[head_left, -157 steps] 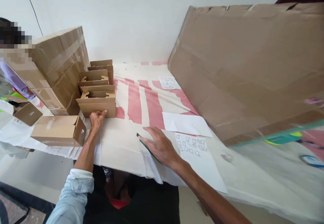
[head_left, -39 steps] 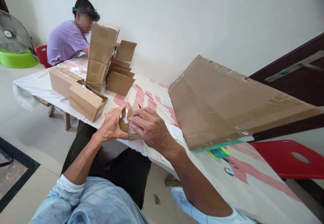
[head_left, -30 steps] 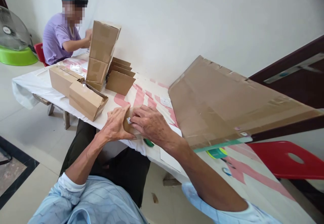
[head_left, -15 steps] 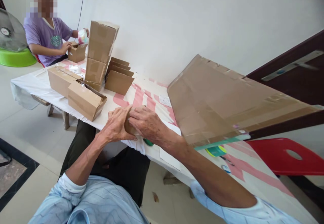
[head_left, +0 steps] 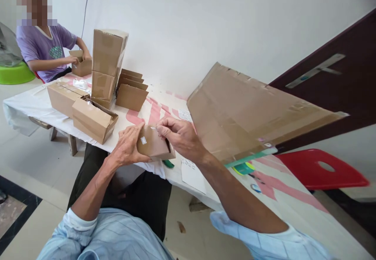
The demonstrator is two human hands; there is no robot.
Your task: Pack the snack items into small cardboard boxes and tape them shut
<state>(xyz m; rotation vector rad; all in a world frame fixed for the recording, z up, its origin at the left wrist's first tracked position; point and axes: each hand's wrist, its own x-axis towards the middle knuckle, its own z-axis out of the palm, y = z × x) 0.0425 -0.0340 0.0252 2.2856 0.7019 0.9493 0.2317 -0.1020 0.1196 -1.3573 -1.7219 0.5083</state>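
Observation:
A small brown cardboard box (head_left: 154,147) with a little white sticker on its near face sits between my hands at the table's front edge. My left hand (head_left: 127,147) grips its left end, fingers curled round it. My right hand (head_left: 179,136) pinches the box's top edge, where a second small white sticker shows under the fingertips. A sheet of stickers (head_left: 192,170) lies on the table just right of the box, and a green object (head_left: 168,163) pokes out beneath the box.
A big flat cardboard carton (head_left: 249,111) lies on the table to the right. Small boxes (head_left: 94,120) and a taped stack (head_left: 107,66) stand at left beside flat box blanks (head_left: 131,91). Another person (head_left: 44,48) handles a box at the far end. A red chair (head_left: 320,170) is right.
My right hand lifted off the box face and now pinches its top edge. The sticker on the near face is uncovered. The view has shifted slightly right; the other person now holds a box.

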